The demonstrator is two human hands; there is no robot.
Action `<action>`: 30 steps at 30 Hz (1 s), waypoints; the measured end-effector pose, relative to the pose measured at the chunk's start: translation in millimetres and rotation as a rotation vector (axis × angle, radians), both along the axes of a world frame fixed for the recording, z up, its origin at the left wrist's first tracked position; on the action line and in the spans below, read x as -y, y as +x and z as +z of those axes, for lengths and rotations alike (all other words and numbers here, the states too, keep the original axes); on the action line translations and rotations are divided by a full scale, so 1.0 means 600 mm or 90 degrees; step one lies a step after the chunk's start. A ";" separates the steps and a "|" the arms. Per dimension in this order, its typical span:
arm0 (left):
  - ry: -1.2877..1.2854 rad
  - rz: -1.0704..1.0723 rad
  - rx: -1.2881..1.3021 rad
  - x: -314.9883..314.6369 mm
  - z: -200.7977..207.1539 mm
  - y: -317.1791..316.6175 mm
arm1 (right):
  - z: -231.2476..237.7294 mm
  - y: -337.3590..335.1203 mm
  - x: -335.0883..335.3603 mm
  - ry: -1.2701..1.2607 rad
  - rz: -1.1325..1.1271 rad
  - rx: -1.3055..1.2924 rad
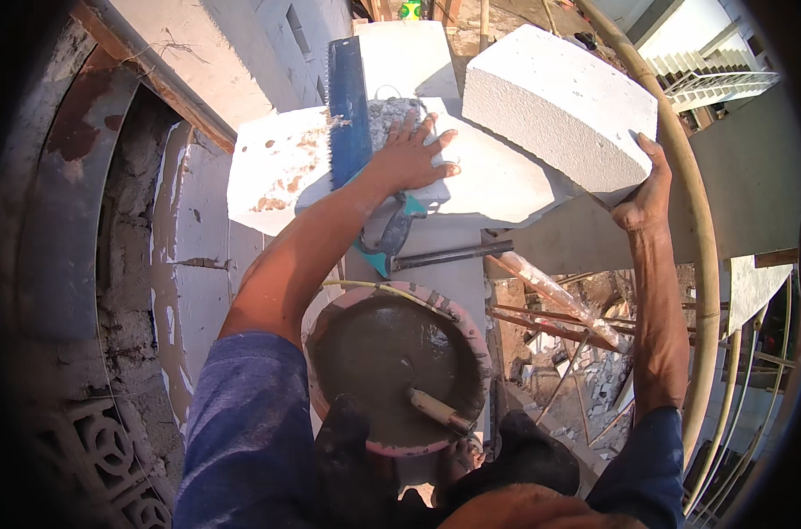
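Observation:
My right hand (645, 187) grips the near end of a white aerated concrete block (555, 106), holding it tilted above the wall. My left hand (412, 152) lies flat with spread fingers on another white block (480, 181), next to a patch of grey mortar (392, 113). A blue-bladed hand saw (349, 110) with a teal handle rests on the blocks just left of that hand. Below, a round bucket (399, 366) of wet grey mortar holds a trowel with a wooden handle (437, 410).
The white block wall (273, 163) drops off on the right to rubble and bamboo poles (568, 304) far below. A curved bamboo pole (696, 220) runs along the right. A steel bar (449, 256) lies by the saw handle. Rough plastered wall (136, 220) stands at left.

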State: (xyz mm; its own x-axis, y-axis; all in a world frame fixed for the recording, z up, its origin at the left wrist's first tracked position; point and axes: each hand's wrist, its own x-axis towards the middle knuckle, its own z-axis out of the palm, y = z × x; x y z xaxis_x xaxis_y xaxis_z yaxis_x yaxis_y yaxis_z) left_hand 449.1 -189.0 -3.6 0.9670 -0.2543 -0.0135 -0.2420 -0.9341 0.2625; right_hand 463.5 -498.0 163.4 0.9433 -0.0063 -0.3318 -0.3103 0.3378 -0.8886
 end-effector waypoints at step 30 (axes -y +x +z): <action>-0.029 0.020 0.052 0.022 0.028 -0.005 | -0.419 0.526 -0.342 -0.432 0.650 -0.001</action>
